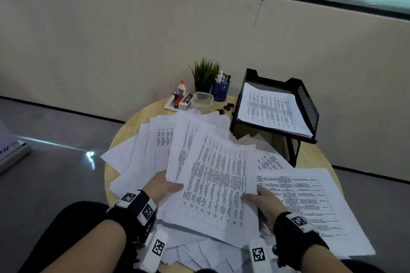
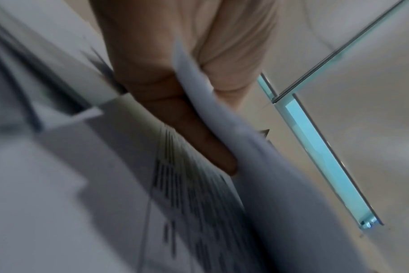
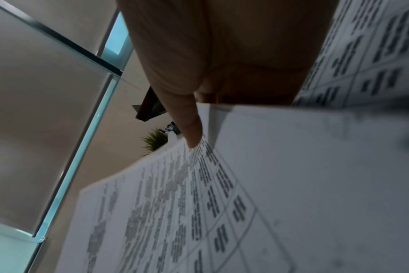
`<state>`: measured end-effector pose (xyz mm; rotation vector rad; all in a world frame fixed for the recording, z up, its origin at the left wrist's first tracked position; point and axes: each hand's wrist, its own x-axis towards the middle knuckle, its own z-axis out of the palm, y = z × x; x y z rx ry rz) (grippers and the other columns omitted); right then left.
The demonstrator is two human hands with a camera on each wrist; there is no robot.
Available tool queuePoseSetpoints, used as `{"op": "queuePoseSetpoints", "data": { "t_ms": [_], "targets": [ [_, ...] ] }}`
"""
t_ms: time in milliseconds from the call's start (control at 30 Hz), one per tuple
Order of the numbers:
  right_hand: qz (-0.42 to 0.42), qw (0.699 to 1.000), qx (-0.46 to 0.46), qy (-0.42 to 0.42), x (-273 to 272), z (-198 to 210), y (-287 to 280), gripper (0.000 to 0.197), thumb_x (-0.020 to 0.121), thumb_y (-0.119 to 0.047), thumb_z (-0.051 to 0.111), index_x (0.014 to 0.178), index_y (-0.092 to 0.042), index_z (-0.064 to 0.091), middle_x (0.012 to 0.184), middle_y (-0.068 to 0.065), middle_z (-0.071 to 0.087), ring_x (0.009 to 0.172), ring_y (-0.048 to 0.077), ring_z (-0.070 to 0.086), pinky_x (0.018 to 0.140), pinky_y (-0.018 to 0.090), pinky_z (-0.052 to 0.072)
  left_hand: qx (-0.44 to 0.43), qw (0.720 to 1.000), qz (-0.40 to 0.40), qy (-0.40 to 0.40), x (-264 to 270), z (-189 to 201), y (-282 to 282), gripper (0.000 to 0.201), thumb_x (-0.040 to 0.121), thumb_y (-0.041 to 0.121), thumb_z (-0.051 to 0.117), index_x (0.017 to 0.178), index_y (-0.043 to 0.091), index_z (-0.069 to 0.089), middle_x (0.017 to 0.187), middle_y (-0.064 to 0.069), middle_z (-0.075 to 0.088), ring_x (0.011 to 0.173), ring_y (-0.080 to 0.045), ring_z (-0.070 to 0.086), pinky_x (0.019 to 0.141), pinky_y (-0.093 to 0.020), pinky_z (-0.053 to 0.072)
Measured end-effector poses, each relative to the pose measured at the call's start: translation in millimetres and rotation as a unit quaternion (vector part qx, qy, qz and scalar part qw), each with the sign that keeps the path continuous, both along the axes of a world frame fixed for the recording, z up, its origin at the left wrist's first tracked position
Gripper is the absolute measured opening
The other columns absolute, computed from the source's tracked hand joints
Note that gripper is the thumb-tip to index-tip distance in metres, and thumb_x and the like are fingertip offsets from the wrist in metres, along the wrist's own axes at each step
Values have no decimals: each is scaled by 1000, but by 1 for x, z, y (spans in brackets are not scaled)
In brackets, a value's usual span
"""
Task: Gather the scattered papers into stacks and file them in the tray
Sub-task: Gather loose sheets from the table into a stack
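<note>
A loose stack of printed sheets [image 1: 215, 182] is lifted above the round table, held at both sides. My left hand [image 1: 165, 186] pinches its left edge, thumb on top; in the left wrist view the fingers lie under the sheets [image 2: 222, 114]. My right hand [image 1: 259, 197] grips the right edge with its thumb [image 3: 192, 129] on the top page [image 3: 187, 212]. Many more papers [image 1: 142, 155] lie scattered over the table. A black mesh tray [image 1: 308, 104] at the back right holds a neat pile of sheets [image 1: 273, 113].
At the table's far edge stand a potted plant [image 1: 205, 75], a blue pen cup [image 1: 220, 90], a glue bottle [image 1: 182, 87], a clear plastic box [image 1: 202, 98] and small binder clips [image 1: 226, 108]. A further stack [image 1: 310, 204] lies right of my hands. Beige wall behind.
</note>
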<state>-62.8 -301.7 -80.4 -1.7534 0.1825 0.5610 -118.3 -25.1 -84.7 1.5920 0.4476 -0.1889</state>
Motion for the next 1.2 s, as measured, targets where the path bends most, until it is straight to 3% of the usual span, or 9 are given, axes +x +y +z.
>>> {"op": "queuePoseSetpoints", "data": {
  "t_ms": [133, 400, 633, 767, 833, 900, 1000, 1100, 1200],
  "targets": [
    [-8, 998, 53, -16, 1, 13, 7, 20, 90, -7, 62, 109, -12, 62, 95, 6, 72, 77, 17, 70, 59, 26, 54, -14, 999, 21, -41, -2, 20, 13, 23, 84, -4, 63, 101, 11, 63, 93, 2, 70, 91, -16, 64, 93, -37, 47],
    [11, 983, 180, 21, 5, 38, 25, 27, 90, -7, 60, 117, -2, 61, 110, 17, 70, 102, 35, 67, 93, 50, 51, 5, 994, 66, -88, -4, 59, 16, 19, 87, -7, 52, 98, 3, 63, 90, -6, 68, 88, -23, 61, 66, -23, 44],
    [-16, 981, 192, -15, 8, 48, 17, 30, 89, 10, 52, 118, 7, 56, 113, 20, 67, 101, 30, 66, 76, 32, 57, 8, 998, 16, -67, 5, 51, 2, 23, 84, 10, 64, 107, 5, 62, 103, -8, 67, 92, -23, 62, 81, -30, 48],
    [-77, 982, 175, -6, 13, 42, -4, 24, 89, 11, 53, 111, 8, 58, 99, 25, 70, 85, 36, 68, 72, 45, 57, 35, 985, 154, -63, 13, 27, 18, 7, 89, 11, 60, 84, 9, 65, 90, -10, 66, 80, -24, 60, 66, -30, 50],
    [-101, 983, 155, -9, 13, 36, -20, 25, 88, 10, 54, 113, 9, 58, 99, 26, 69, 88, 39, 67, 73, 45, 54, 144, 974, 172, -37, 14, 8, 32, 2, 86, 11, 64, 86, 9, 64, 95, -10, 65, 86, -27, 59, 76, -34, 51],
    [-125, 982, 140, -13, 13, 30, -35, 27, 89, 10, 53, 115, 8, 56, 105, 28, 67, 96, 42, 64, 82, 50, 52, 232, 965, 119, 19, 11, -7, 42, 19, 84, 20, 69, 97, 9, 60, 100, -5, 58, 100, -28, 56, 88, -34, 43],
    [-164, 980, 114, -19, 12, 21, -53, 29, 88, 10, 53, 117, 9, 55, 107, 31, 64, 95, 43, 63, 88, 52, 50, 293, 952, 22, 87, 8, -11, 37, 51, 67, 56, 74, 87, 19, 46, 91, 0, 44, 95, -21, 46, 75, -28, 36],
    [-198, 974, 100, -38, 11, 16, -65, 29, 87, 12, 53, 116, 11, 55, 86, 26, 69, 77, 36, 65, 69, 41, 55, 439, 885, -56, 146, 9, -10, 24, 99, 56, 77, 68, 124, 9, 46, 122, -10, 50, 113, -28, 51, 85, -31, 45],
    [-210, 971, 110, -42, 7, 14, -72, 24, 88, 12, 52, 112, 9, 55, 62, 11, 71, 70, 32, 64, 51, 33, 57, 474, 865, -38, 162, 11, -13, 14, 102, 58, 66, 75, 132, 8, 36, 132, -13, 40, 123, -30, 42, 99, -41, 43]
  ]
}}
